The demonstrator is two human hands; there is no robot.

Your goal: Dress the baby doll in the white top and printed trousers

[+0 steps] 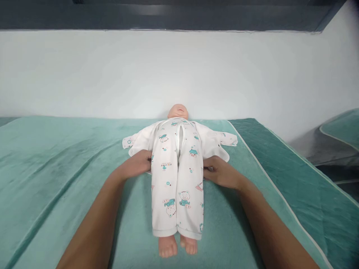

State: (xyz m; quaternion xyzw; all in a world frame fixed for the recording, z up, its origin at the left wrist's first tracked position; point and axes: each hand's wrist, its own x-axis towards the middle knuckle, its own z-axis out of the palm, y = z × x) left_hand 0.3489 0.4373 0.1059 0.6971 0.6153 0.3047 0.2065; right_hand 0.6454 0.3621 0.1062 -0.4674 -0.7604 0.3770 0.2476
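Observation:
A baby doll (pixel 178 111) lies on its back, head toward the wall, bare feet (pixel 167 246) toward me. White printed baby trousers (pixel 165 190) cover its legs and reach up over the front of its body; a slit shows at the crotch. Beneath them a white baby jacket (pixel 209 140) spreads out, its sleeves stretched to both sides. At the left side of the trousers, my left hand (pixel 138 163) is closed on the fabric, fingertips hidden. My right hand (pixel 220 171) pinches the opposite side, thumb and fingers together, their tips partly behind the cloth.
The doll rests on a green sheet (pixel 70 160) with creases on the left. A darker green strip with pale piping (pixel 303 175) runs along the right. A white wall (pixel 112 74) stands behind, below a dark overhead panel (pixel 179 16). Folded green fabric (pixel 343 127) is at far right.

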